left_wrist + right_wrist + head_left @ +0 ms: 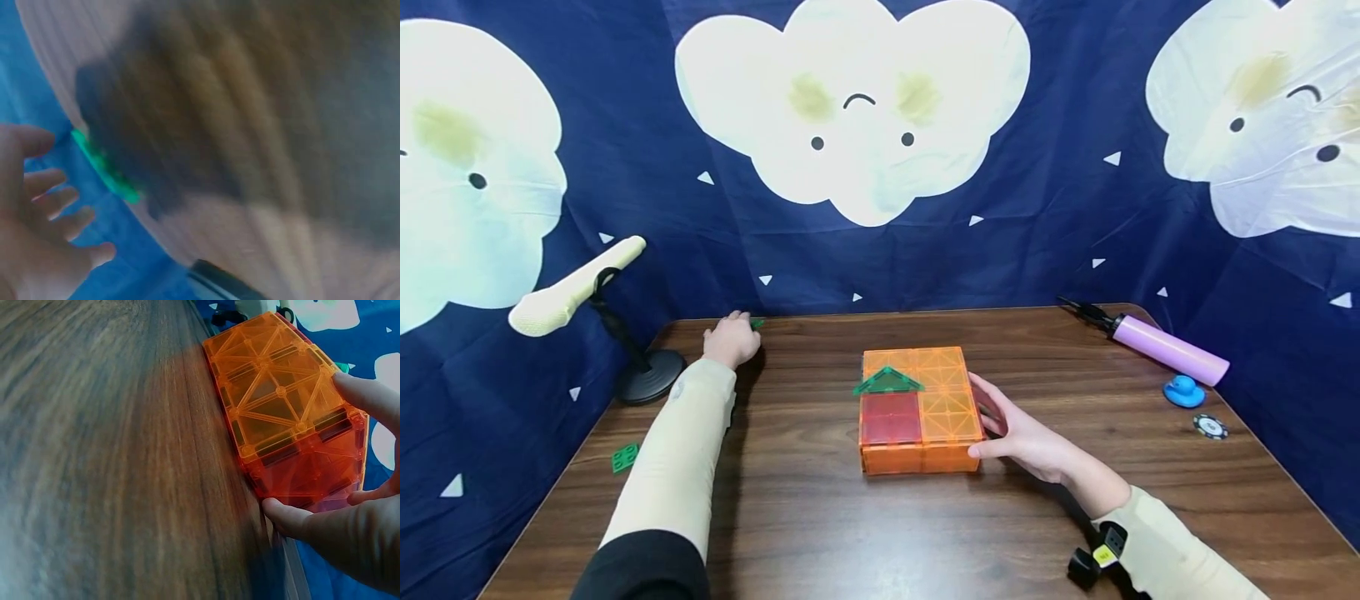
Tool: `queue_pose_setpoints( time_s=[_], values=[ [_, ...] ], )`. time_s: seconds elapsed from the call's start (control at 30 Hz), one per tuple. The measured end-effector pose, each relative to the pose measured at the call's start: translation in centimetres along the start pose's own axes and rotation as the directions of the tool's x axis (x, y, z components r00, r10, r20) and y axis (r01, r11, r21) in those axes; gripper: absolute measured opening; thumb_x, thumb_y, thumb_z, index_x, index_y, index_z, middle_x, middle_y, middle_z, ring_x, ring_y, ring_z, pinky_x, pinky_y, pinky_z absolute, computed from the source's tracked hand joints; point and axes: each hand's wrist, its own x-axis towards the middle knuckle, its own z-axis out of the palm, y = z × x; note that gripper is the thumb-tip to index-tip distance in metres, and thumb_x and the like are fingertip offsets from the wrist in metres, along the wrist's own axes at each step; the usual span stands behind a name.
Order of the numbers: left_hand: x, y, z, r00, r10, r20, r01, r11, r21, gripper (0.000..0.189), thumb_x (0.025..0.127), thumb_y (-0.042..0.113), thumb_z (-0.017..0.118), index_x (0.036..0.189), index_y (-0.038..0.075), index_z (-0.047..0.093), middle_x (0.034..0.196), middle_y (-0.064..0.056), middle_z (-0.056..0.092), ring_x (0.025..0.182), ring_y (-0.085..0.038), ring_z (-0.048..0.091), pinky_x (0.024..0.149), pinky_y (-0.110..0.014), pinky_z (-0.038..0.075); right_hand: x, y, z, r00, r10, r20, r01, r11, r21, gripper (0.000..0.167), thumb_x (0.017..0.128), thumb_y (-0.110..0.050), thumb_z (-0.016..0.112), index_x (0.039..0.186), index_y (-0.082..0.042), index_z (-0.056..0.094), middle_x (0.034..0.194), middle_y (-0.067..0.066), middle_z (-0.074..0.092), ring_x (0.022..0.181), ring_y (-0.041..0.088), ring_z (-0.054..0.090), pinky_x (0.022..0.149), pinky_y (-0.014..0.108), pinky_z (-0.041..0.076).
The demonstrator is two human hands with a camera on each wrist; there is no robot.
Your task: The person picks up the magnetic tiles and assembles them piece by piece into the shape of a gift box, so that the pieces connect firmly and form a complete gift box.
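Observation:
A low box built of orange magnetic tiles (951, 414) sits mid-table, with a red square tile (891, 417) in its top. A green triangle tile (889, 380) rests on the box. My right hand (1026, 437) holds the box's right side, thumb at the near corner and fingers farther back; the right wrist view shows the fingertips on the orange tiles (275, 387). At the table's back left edge, my left hand (732, 340) is beside a green piece (103, 165). Its fingers are spread and loosely bent, with a gap to the piece in the left wrist view.
A green toy brick (625, 457) lies at the left edge, near a black stand (650, 375) bearing a cream-covered bar. On the right are a purple hand pump (1168, 348), a blue rubber duck (1184, 391) and a poker chip (1211, 427). A blue cloud-patterned curtain surrounds the table.

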Motion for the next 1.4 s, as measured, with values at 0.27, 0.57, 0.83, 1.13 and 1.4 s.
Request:
queue_pose_setpoints(
  time_s=[0.27, 0.57, 0.83, 1.13, 1.4],
  values=[
    [-1.3, -1.7, 0.3, 0.991, -0.03, 0.128, 0.026, 0.999, 0.034, 0.061, 0.102, 0.028, 0.041, 0.15, -0.01, 0.038, 0.154, -0.034, 0.034, 0.135, -0.054, 0.039, 0.106, -0.07, 0.031, 0.0, 0.0, -0.1, 1.0, -0.016, 0.014, 0.016, 1.0, -0.006, 0.107, 0.092, -0.007, 0.075, 0.165, -0.021, -0.001, 0.169, 0.015, -0.003, 0.152, 0.044, 0.006, 0.117, 0.058, 0.023],
    [-5.2, 1.5, 0.3, 0.986, 0.114, 0.122, -0.128, 0.985, 0.118, 0.061, 0.103, 0.029, 0.049, 0.151, -0.007, 0.041, 0.156, -0.03, 0.036, 0.135, -0.052, 0.042, 0.104, -0.066, 0.038, -0.3, 0.1, -0.3, 0.999, -0.037, 0.013, 0.037, 0.999, -0.012, 0.105, 0.092, -0.006, 0.074, 0.165, -0.021, -0.001, 0.169, 0.015, -0.001, 0.151, 0.045, 0.009, 0.112, 0.044, 0.037],
    [-10.3, 4.2, 1.4, 0.953, 0.274, 0.13, -0.291, 0.946, 0.142, 0.06, 0.1, 0.025, 0.052, 0.151, -0.006, 0.043, 0.157, -0.026, 0.038, 0.139, -0.045, 0.042, 0.108, -0.066, 0.033, -0.3, 0.1, -0.3, 0.999, -0.029, 0.015, 0.029, 1.0, -0.01, 0.106, 0.092, -0.005, 0.074, 0.165, -0.021, -0.001, 0.169, 0.016, -0.003, 0.151, 0.045, 0.008, 0.11, 0.039, 0.039],
    [-16.0, 6.7, 2.2, 0.914, 0.37, 0.168, -0.392, 0.91, 0.131, 0.062, 0.099, 0.025, 0.06, 0.151, -0.004, 0.044, 0.159, -0.022, 0.037, 0.143, -0.041, 0.038, 0.109, -0.066, 0.031, 0.0, 0.0, -0.2, 0.999, -0.04, 0.012, 0.041, 0.998, -0.037, 0.107, 0.091, -0.005, 0.075, 0.165, -0.02, -0.001, 0.169, 0.016, -0.001, 0.152, 0.042, 0.007, 0.11, 0.029, 0.035],
    [-16.3, 7.4, 1.8, 0.897, 0.44, 0.042, -0.441, 0.885, 0.151, 0.048, 0.095, 0.03, 0.067, 0.136, 0.007, 0.062, 0.133, -0.013, 0.062, 0.113, -0.034, 0.064, 0.086, -0.059, 0.051, 0.1, 0.1, -0.2, 0.999, -0.038, 0.023, 0.038, 0.999, -0.033, 0.107, 0.092, -0.006, 0.075, 0.165, -0.02, -0.001, 0.169, 0.016, -0.002, 0.152, 0.043, 0.008, 0.108, 0.03, 0.038]
  ],
)
